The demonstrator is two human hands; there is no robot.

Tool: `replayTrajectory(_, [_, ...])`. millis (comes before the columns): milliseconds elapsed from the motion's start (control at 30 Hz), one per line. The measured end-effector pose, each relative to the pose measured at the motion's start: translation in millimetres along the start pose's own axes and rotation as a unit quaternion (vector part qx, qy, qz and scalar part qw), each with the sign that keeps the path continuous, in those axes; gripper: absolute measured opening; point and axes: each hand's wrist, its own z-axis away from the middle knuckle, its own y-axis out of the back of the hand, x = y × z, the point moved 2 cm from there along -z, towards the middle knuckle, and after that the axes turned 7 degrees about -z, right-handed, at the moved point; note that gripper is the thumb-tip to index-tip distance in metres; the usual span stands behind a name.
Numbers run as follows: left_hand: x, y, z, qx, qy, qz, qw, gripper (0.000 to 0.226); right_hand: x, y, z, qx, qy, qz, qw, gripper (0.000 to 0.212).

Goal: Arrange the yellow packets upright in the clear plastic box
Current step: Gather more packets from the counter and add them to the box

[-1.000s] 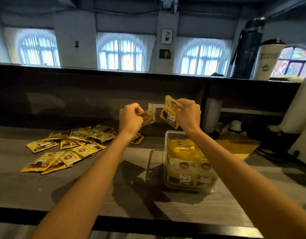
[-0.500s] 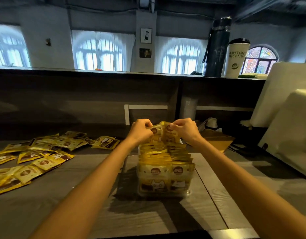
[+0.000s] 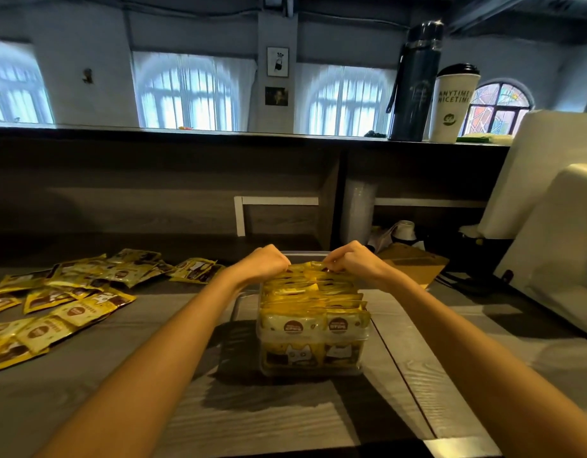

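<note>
Head view, looking down along both forearms. Clear plastic box (image 3: 313,358) stands on the grey bench (image 3: 285,421), centre, packed with yellow packets (image 3: 313,304) standing upright in rows, cat faces showing through the near wall. Left hand (image 3: 264,262) and right hand (image 3: 353,261) sit at the far end of the box, fingers curled down, each grip closed on the top edges of the farthest packets. Hands are near each other, not touching. Loose packets (image 3: 70,302) lie flat in a spread on the bench, well to the left. Far ledge at right carries a dark flask (image 3: 414,84) and a white cup (image 3: 452,104) side by side.
</note>
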Motion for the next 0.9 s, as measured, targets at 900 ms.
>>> replayTrajectory(900, [-6,37,55,0.283,0.036,-0.054,0.957,0.029,-72,-42,20,0.179,0.168,0.102,0.964,0.027])
